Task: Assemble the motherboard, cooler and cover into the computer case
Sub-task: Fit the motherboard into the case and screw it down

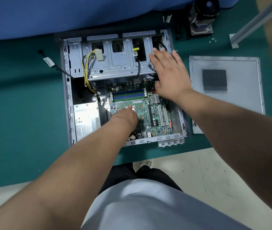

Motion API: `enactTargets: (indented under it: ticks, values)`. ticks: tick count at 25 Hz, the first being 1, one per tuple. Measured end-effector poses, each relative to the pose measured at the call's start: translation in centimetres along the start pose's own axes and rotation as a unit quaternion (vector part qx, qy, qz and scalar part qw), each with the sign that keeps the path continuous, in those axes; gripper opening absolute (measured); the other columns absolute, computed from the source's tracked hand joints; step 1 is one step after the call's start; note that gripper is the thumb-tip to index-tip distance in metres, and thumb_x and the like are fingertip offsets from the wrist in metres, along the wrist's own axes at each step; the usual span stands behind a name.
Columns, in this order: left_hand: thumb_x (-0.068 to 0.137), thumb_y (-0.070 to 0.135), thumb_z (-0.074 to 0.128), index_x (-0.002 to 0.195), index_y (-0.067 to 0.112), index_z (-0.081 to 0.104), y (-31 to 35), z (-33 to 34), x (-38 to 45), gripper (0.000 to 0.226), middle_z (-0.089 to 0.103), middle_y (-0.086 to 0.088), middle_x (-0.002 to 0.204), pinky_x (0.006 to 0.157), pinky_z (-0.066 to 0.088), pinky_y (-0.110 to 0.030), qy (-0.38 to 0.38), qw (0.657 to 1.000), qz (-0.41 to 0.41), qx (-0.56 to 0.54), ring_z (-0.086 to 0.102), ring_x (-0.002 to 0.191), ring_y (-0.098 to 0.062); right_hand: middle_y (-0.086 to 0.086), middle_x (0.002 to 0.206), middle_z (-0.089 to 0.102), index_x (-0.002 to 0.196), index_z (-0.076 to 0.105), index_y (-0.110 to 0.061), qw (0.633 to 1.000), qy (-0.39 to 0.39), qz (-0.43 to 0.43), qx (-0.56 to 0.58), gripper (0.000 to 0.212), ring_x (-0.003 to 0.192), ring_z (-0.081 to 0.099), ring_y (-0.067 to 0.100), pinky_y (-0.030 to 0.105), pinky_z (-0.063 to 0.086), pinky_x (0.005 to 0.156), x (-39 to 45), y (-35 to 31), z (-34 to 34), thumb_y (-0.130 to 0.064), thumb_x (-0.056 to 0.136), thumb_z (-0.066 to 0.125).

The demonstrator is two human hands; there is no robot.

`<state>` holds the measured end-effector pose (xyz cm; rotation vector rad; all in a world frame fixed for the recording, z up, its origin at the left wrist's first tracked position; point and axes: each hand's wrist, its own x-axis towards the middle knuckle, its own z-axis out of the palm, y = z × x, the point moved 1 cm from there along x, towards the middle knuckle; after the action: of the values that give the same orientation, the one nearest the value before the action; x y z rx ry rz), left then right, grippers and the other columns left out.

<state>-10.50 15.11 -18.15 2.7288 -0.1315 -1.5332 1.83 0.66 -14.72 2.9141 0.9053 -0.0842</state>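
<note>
Computer case (66,90) lies open on its side on the green mat (24,105), so the board drops in flat. Cover (241,63) is parked right of it, cooler (201,17) far right, neither fitted. Motherboard (148,112) sits inside the case; judging by that, it's being seated. Right hand (170,72) is flat, fingers straight, over the board's far-right corner, probably clearing cables. Left hand (125,116) is on the socket area, finger state can't tell. Pale floor near.

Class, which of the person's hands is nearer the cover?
Right. The right hand is over the case's right edge, beside the cover; the left hand is on the motherboard.
</note>
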Motion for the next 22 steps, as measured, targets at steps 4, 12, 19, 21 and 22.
enactTargets:
  ticks: [4, 12, 19, 21, 22]
  values:
    - [0.096, -0.006, 0.042, 0.164, 0.018, 0.014, -2.3, 0.0, -0.3, 0.077, -0.005, 0.001, 0.172, 0.115, 0.043, -0.045, 0.008, 0.998, 0.064, 0.002, 0.034, 0.15, -0.033, 0.002, 0.17, 0.017, 0.162, 0.02, -0.019, 1.0, -0.001, 0.008, 0.013, 0.089, 0.157, 0.014, 0.022, 0.045, 0.004, 0.129, 0.0, -0.2, -0.3, -0.023, 0.084, 0.063]
    - [0.101, 0.009, 0.045, 0.144, 0.031, 0.057, -4.1, -4.5, -2.9, 0.049, 0.06, 0.003, 0.144, 0.105, 0.048, -0.03, 0.186, 0.942, 0.159, -0.229, 0.059, 0.128, -0.019, 0.0, 0.17, 0.017, 0.162, 0.021, -0.02, 0.998, -0.007, 0.01, 0.059, 0.088, 0.157, 0.013, 0.019, 0.045, 0.005, 0.128, -0.2, 0.1, -0.7, -0.028, 0.084, 0.061]
    - [0.098, 0.015, 0.056, 0.139, 0.02, 0.06, -4.9, -13.1, -1.1, 0.041, 0.056, -0.002, 0.144, 0.114, 0.04, -0.045, 0.524, 0.802, 0.123, -0.257, 0.045, 0.137, -0.02, -0.014, 0.165, 0.029, 0.15, 0.049, -0.029, 0.931, -0.008, 0.016, 0.363, 0.056, 0.153, 0.016, 0.003, 0.023, 0.005, 0.126, -0.1, 2.3, -1.5, -0.028, 0.095, 0.062]
    - [0.1, 0.03, 0.057, 0.151, 0.028, 0.048, -5.2, -14.7, 1.3, 0.051, 0.034, -0.004, 0.164, 0.122, 0.026, -0.048, 0.505, 0.833, 0.055, -0.22, 0.026, 0.152, -0.026, -0.023, 0.15, 0.046, 0.134, 0.063, -0.033, 0.876, 0.049, 0.088, 0.473, 0.038, 0.141, 0.035, -0.003, 0.01, 0.021, 0.115, 0.1, 4.9, -1.2, -0.025, 0.096, 0.06]
    - [0.102, 0.041, 0.052, 0.156, 0.034, 0.038, -5.5, -15.1, 2.6, 0.056, 0.021, 0.0, 0.169, 0.125, 0.016, -0.048, 0.481, 0.853, 0.024, -0.201, 0.013, 0.157, -0.024, -0.022, 0.142, 0.051, 0.129, 0.065, -0.033, 0.863, 0.072, 0.127, 0.483, 0.034, 0.135, 0.043, -0.002, 0.012, 0.028, 0.112, 0.3, 6.5, -0.8, -0.025, 0.096, 0.06]
